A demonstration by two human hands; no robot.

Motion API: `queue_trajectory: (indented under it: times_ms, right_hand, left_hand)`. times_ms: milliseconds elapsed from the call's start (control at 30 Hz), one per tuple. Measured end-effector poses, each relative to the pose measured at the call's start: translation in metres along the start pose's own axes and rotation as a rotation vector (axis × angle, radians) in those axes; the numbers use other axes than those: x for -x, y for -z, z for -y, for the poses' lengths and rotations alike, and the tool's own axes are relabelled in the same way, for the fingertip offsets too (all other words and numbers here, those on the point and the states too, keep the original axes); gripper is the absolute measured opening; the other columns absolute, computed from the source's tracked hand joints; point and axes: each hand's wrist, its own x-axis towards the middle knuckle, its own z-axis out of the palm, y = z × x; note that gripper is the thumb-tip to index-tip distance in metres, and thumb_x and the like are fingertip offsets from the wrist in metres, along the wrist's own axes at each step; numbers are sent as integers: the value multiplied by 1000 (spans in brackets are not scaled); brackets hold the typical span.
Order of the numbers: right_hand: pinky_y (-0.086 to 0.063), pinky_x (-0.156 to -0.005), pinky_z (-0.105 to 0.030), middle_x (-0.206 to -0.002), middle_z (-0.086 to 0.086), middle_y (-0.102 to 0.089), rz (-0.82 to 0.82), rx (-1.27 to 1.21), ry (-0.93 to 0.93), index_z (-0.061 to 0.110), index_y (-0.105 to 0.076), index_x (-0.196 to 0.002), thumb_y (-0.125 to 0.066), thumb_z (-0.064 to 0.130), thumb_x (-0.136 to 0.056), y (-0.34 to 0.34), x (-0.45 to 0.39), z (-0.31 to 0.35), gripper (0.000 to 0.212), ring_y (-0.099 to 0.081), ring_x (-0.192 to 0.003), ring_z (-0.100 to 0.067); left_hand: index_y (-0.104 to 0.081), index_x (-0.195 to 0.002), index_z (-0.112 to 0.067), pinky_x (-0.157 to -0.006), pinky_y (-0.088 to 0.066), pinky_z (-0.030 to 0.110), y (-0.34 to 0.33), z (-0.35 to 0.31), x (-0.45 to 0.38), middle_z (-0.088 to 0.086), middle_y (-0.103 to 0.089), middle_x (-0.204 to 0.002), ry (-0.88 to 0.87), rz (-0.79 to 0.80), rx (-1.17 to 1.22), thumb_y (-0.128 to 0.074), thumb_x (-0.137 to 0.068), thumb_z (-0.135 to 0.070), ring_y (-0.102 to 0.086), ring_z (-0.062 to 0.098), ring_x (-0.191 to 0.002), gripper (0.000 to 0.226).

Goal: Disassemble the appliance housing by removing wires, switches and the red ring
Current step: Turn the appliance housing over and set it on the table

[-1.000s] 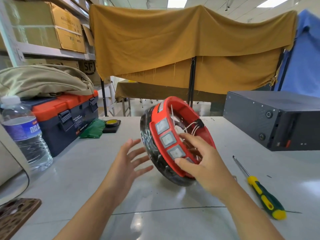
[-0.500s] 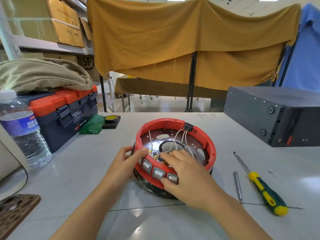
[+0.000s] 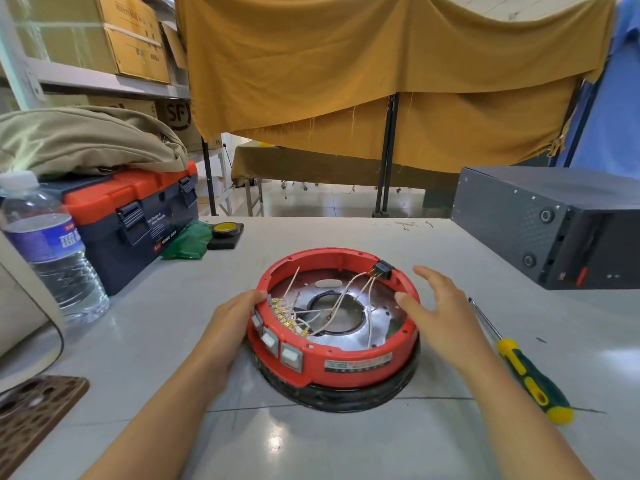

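Observation:
The round appliance housing lies flat on the table, open side up. Its red ring (image 3: 349,370) sits on a black base (image 3: 346,398). Three grey switches (image 3: 277,346) line the ring's front left. White wires (image 3: 332,306) with brass terminals cross the metal inside and run to a black connector (image 3: 382,271) at the far rim. My left hand (image 3: 232,327) grips the ring's left rim, fingertips over the edge. My right hand (image 3: 436,310) is spread at the right rim, thumb touching the edge, holding nothing.
A yellow-and-green screwdriver (image 3: 530,379) lies right of the housing. A dark metal box (image 3: 554,226) stands at the far right. On the left stand a water bottle (image 3: 52,251) and an orange-lidded toolbox (image 3: 135,216). A tape roll (image 3: 227,229) lies beyond.
The housing went from tilted on edge in my right hand to lying flat on the table. My right hand left the wires and moved to the right rim; my left took the left rim.

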Motion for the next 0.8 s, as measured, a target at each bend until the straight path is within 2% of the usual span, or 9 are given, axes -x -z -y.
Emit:
queue_trajectory:
  times_ms: [67,133,267,367,467,533,600,700,800]
  right_hand:
    - [-35,-102,-33,-148,5,-39,97,-177,-135,28,-37,-143,-59,29,-92,0,-2,-6,56,-38,-133,-18]
    - [-39,-95,-29,-144,5,-43,163,-289,-198,31,-36,-143,-57,25,-93,-4,-3,-10,54,-45,-125,-17]
    - [-45,-75,-21,-126,5,-52,156,-287,-229,33,-38,-141,-51,13,-93,-10,-5,-13,53,-55,-99,-9]
    - [-44,-67,-19,-119,8,-53,150,-299,-242,36,-37,-140,-47,8,-92,-8,-5,-14,57,-56,-91,-2]
    - [-46,-65,-21,-108,15,-55,167,-311,-251,39,-39,-137,-45,8,-92,-9,-6,-13,55,-60,-87,-3]
    - [-49,-73,-25,-110,14,-58,137,-333,-257,35,-44,-134,-49,9,-92,-9,-6,-13,50,-60,-92,-7]
    - [-49,-82,-31,-111,4,-62,59,-374,-255,30,-52,-128,-54,14,-93,-7,-6,-13,39,-61,-97,-13]
    - [-43,-66,-21,-78,0,-67,-95,-343,-192,28,-63,-103,-56,23,-92,-2,-5,-12,13,-61,-75,-3]
    - [-38,-62,-18,-51,0,-60,-143,-377,-162,23,-66,-84,-52,25,-93,1,-4,-8,17,-65,-72,-10]
  left_hand:
    - [-71,-96,-11,-84,-54,40,-1,0,0,17,-73,-91,-11,4,10,-52,-89,-29,-69,26,-82,27]
    - [-70,-102,-12,-89,-52,41,-3,-1,1,16,-72,-96,-9,41,20,-49,-91,-27,-68,29,-91,27]
    - [-61,-113,-28,-72,-51,19,2,-7,5,-1,-70,-106,-49,167,-157,-56,-88,-35,-67,11,-91,27]
    - [-50,-116,-36,-78,-45,21,14,-9,5,-5,-60,-116,-9,274,-249,-67,-68,-41,-59,6,-102,51]
    - [-50,-115,-33,-82,-46,24,19,-11,5,-3,-61,-116,1,308,-222,-69,-62,-39,-61,10,-102,57]
    - [-53,-115,-31,-82,-47,27,21,-11,2,-5,-66,-111,-6,276,-206,-75,-63,-36,-63,11,-99,57]
    - [-55,-115,-26,-78,-50,27,22,-9,-3,-3,-67,-109,-8,206,-144,-79,-69,-28,-65,15,-98,52]
    - [-58,-109,-18,-86,-50,32,18,-4,-11,1,-61,-114,-105,-76,-140,-69,-83,-24,-61,16,-102,28]
    - [-62,-96,-21,-89,-49,37,13,-4,-12,0,-64,-106,-194,-282,-275,-59,-90,-36,-60,17,-98,16]
